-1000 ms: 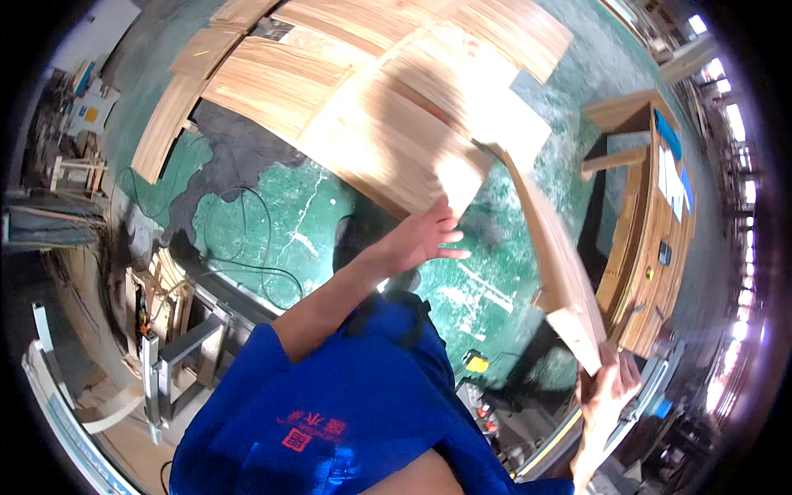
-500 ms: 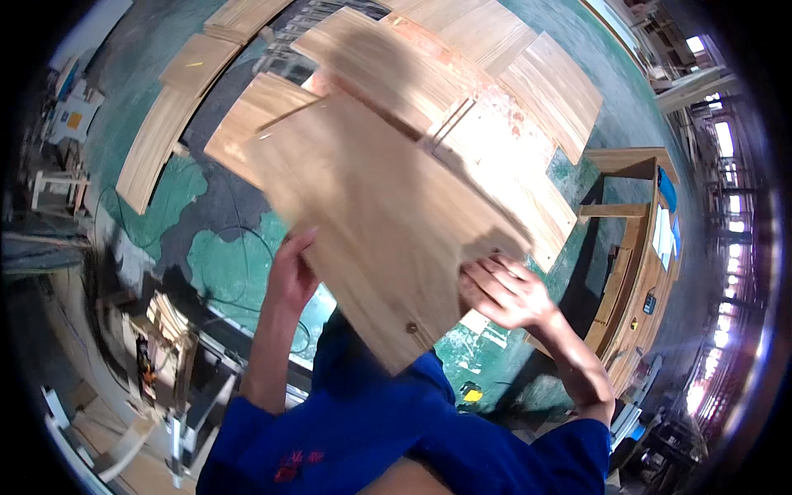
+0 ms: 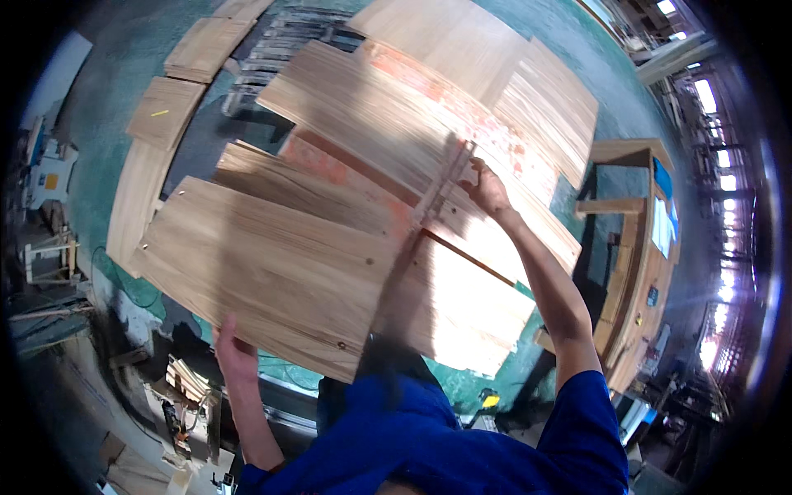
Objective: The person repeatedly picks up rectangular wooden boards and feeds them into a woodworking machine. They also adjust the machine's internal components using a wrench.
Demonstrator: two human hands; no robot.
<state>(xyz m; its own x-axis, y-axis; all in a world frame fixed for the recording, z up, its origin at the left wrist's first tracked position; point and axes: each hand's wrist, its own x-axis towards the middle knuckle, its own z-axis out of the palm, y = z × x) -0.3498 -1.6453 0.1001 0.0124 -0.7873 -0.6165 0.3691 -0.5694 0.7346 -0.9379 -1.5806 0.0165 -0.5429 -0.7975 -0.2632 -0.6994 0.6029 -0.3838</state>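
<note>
A pale wooden panel (image 3: 264, 268) with small round holes near its corners lies slanted in front of me, overlapping the boards beyond it. My left hand (image 3: 237, 353) grips its near edge, with some fingers hidden under the wood. Past the panel's far right side, my right hand (image 3: 487, 190) is stretched out with fingers parted and slightly bent. It is beside the upper end of narrow wooden strips (image 3: 441, 188) that lie across the boards. Whether the fingertips touch the strips I cannot tell.
Several more boards (image 3: 355, 115) cover a worktop with reddish patches (image 3: 429, 78). Further panels (image 3: 169, 111) stand in a row at the left. A wooden cabinet frame (image 3: 631, 272) with papers on it is at the right. A yellow-and-black tape measure (image 3: 490, 399) shows near my body.
The panel has turned and moved left and down. My right hand has let go of its edge and reached up to the strips. My left hand has shifted left with the panel.
</note>
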